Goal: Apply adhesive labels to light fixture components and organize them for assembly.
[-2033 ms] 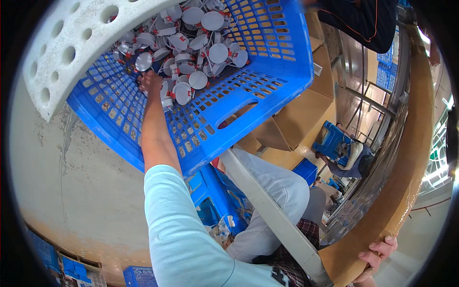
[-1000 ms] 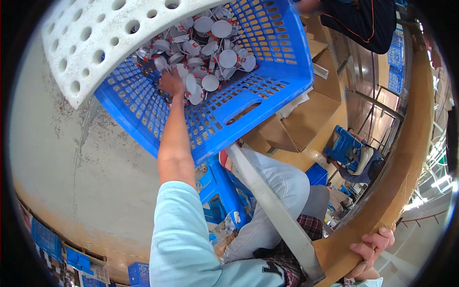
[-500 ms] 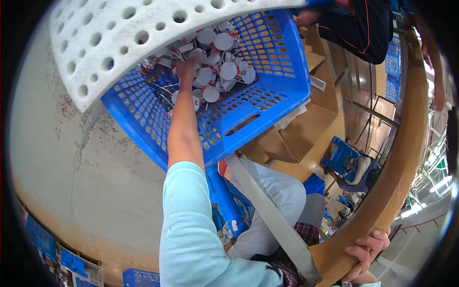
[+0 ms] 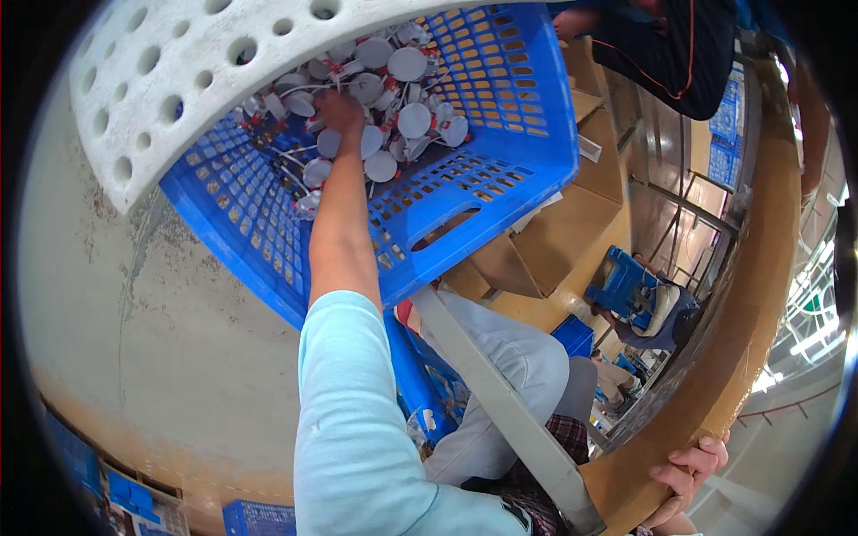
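My left hand (image 4: 341, 114) reaches deep into a blue plastic basket (image 4: 500, 211), my forearm in a light blue sleeve crossing its near rim. The hand is down among a heap of small white round-faced parts (image 4: 414, 120) with red bits and thin white strips or leads. Its fingertips are hidden against the parts, so what they hold does not show. At the lower right my right hand (image 4: 688, 478) is closed around a brown cardboard-covered edge (image 4: 715, 402), its fingers curled over it.
A white slab with round holes (image 4: 125, 107) overhangs the basket's far left. Open cardboard boxes (image 4: 563, 241) stand right of the basket. A grey metal bar (image 4: 500, 402) runs below it. Another person's dark-clothed leg (image 4: 666, 62) is close by at the upper right.
The view has shifted slightly, moving the basket and slab left in the picture. My left hand has moved a little among the white parts. My right hand keeps its hold on the edge.
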Demonstrator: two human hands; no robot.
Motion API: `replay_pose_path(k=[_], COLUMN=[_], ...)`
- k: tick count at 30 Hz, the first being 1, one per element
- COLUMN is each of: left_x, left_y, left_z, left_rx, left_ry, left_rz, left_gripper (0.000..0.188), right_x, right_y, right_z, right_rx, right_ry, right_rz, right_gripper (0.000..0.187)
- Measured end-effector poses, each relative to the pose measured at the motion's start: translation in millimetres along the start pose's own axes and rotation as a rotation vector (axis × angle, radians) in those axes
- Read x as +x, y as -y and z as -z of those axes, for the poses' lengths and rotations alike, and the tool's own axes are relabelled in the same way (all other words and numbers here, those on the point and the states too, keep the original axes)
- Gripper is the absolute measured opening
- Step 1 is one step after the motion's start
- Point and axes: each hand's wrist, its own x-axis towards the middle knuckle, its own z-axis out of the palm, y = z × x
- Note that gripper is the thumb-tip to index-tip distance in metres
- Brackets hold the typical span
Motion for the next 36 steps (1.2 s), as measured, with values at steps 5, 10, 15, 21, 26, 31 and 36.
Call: replay_pose_path(k=[5, 10, 15, 21, 26, 31, 36], left_x=[-34, -52, -6, -51, 64, 3, -4], left_y=[-3, 23, 127, 132, 217, 171, 150], left_z=[28, 67, 67, 21, 29, -23, -38], left_rx=[-0.323, -0.336, -0.098, 0.005, 0.064, 0.111, 0.116], left_ry=[-0.012, -0.105, -0.131, 0.194, -0.057, 0.215, 0.023], left_rz=[0.109, 0.54, 0.665, 0.363, 0.268, 0.394, 0.364], left_gripper=[0.034, 0.033, 0.033, 0.043, 0.048, 0.048, 0.039], right_x=[-8, -2, -8, -1, -9, -22, -32], right_y=[-11, -1, -7, 7, 7, -26, -31], right_z=[-9, -2, 6, 4, -2, 17, 14], right_rx=[-0.049, -0.036, -0.012, -0.167, 0.023, -0.11, -0.071], right_ry=[-0.149, -0.117, -0.049, -0.076, -0.163, -0.031, -0.047], right_rz=[0.029, -0.043, -0.077, -0.146, -0.227, 0.001, 0.035], right_gripper=[0.024, 0.023, 0.024, 0.025, 0.024, 0.023, 0.024])
